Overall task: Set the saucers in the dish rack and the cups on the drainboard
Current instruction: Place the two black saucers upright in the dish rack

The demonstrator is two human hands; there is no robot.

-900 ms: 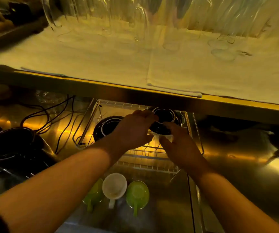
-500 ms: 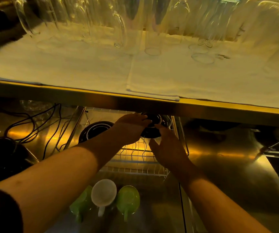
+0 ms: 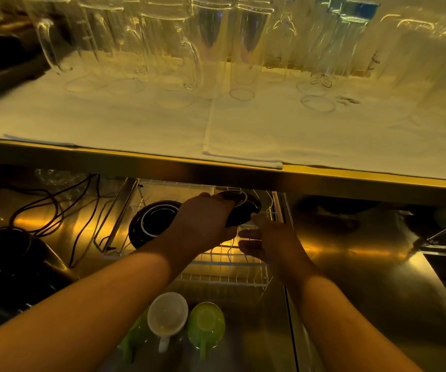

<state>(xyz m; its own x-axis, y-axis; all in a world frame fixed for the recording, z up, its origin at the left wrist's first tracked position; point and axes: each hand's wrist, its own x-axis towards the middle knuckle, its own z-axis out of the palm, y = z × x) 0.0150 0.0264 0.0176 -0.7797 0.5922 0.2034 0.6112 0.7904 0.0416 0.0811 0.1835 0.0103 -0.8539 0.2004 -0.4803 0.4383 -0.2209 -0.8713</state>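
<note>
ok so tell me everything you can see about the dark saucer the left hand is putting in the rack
The dark saucer looks glossy black, likely ceramic, with a thin pale ring on its face. It stands tilted on edge at the far right of the wire dish rack, under the shelf edge. The left hand grips its near rim, covering part of it; the right hand hovers open just below.

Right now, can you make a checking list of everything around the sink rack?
Surface: steel drainboard, shiny, lit yellow.
Job's things: dish rack holds black saucers; three cups upside down on the drainboard.
Clutter: dark pot at left.
Hands: left hand grips a black saucer in the rack; right hand open beside it.
Cables: dark wires left of the rack.
Surroundings: shelf above with white cloth and clear glasses.
</note>
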